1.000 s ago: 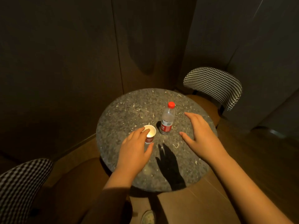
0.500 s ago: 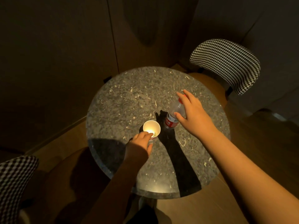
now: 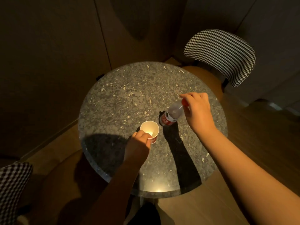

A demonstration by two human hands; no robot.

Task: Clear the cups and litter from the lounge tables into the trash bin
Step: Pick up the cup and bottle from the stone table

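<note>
A small white paper cup [image 3: 148, 129] with a red band stands on the round speckled stone table [image 3: 129, 98], near its middle front. My left hand [image 3: 140, 142] grips the cup's near side with curled fingers. To the right, a clear plastic bottle [image 3: 172, 114] with a red label and red cap leans toward the right. My right hand [image 3: 197, 109] holds it by the cap and neck, and the cap is mostly hidden by the fingers. The bottle's base looks to be at the table top.
A chair with a houndstooth back [image 3: 222, 54] and tan seat stands behind the table at the right. Another houndstooth chair [image 3: 13, 184] is at the lower left. Dark panelled walls [image 3: 56, 46] close the corner behind. The floor [image 3: 259, 135] is wood.
My right hand has closed round the bottle's cap and tipped the bottle to the right. My left hand's fingers have curled tighter on the cup. The view has moved closer over the table.
</note>
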